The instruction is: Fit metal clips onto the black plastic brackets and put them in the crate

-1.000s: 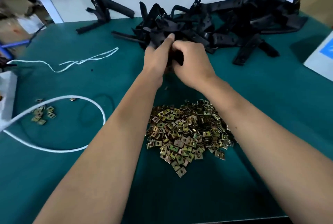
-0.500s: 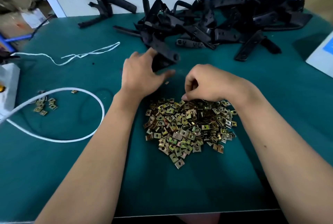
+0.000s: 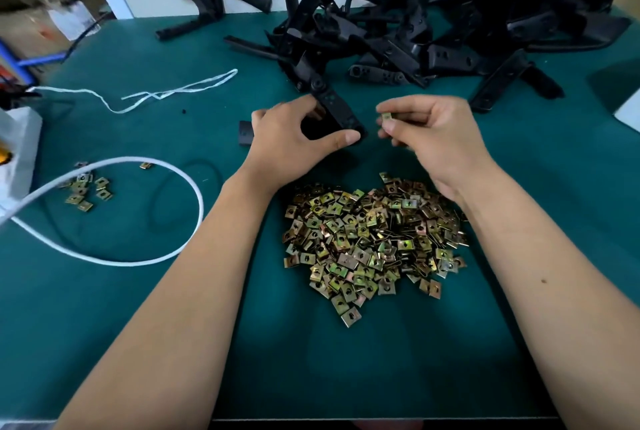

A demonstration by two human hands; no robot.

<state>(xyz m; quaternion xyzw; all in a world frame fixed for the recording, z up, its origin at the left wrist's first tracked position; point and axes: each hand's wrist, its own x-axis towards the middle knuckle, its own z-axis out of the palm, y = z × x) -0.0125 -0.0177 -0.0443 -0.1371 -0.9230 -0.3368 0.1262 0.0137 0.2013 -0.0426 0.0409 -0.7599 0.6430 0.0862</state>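
Bare counter (image 3: 381,360) lies open near its front edge; the clip heap (image 3: 374,239) fills the middle, bracket pile (image 3: 433,38) blocks the back, white cord (image 3: 138,221) loops at left

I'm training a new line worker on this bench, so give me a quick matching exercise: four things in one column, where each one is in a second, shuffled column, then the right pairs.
Things:
1. single metal clip
2. black bracket
3. big heap of clips
4. white cord loop

Places:
A. on the mat between the two forearms
B. gripped by the left hand
C. pinched in the right hand
D. on the mat left of the left forearm

Pairs: 1-C, 2-B, 3-A, 4-D
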